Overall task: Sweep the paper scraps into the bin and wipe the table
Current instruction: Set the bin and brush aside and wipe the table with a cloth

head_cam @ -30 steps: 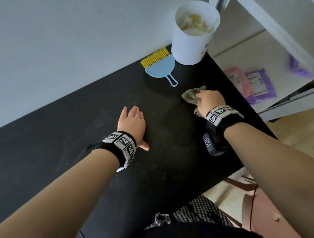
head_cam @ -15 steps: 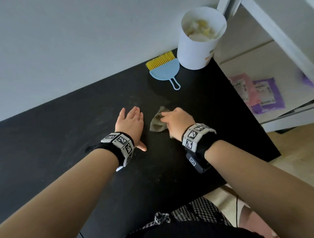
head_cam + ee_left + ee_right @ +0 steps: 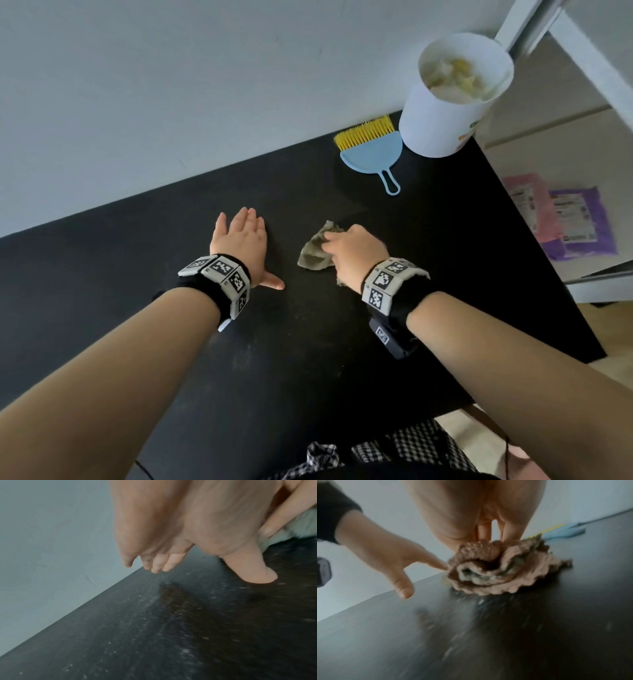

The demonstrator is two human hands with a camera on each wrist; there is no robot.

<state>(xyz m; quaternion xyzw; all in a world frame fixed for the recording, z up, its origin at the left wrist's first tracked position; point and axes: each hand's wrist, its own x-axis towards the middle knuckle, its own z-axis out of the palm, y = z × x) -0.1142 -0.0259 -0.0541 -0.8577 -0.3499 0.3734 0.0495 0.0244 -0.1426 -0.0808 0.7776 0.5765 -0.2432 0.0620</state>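
My right hand (image 3: 349, 246) grips a crumpled grey-brown cloth (image 3: 313, 255) against the black table (image 3: 137, 257), fingers on top and thumb at its side. The right wrist view shows the bunched cloth (image 3: 496, 568) under those fingers. My left hand (image 3: 239, 236) lies flat on the table just left of the cloth, fingers straight, thumb spread out. The white bin (image 3: 445, 113) stands at the back right corner with paper scraps (image 3: 452, 78) inside. Pale dust specks streak the table (image 3: 171, 628).
A blue dustpan (image 3: 371, 154) with a yellow-bristled brush (image 3: 363, 132) lies beside the bin, against the wall. The table's right edge (image 3: 548, 274) drops off to a white shelf with pink and purple packets (image 3: 561, 219). Checked fabric shows at the near edge.
My right hand has dragged the cloth left from near the table's right side to the middle, beside my left hand. The left hand has stayed flat in place.
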